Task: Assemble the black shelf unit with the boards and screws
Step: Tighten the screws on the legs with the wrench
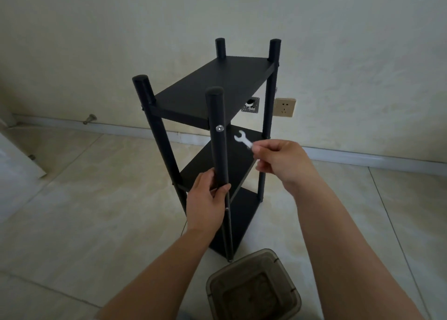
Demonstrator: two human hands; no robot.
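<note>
The black shelf unit point(212, 87) stands upright on the tiled floor, with three boards fixed between four round black posts. My left hand point(205, 201) grips the near front post point(217, 140) around its middle. A silver screw head point(219, 128) shows on that post, level with the top board. My right hand point(278, 162) pinches a small silver flat wrench point(243, 139) by its handle. The wrench's open jaw points up and left, a short way to the right of the screw, apart from it.
A brownish translucent plastic container point(254, 288) sits on the floor just in front of the shelf's near foot. A wall socket point(285, 107) and an open wall box point(250, 104) lie behind the shelf. A white panel point(17, 160) leans at the left.
</note>
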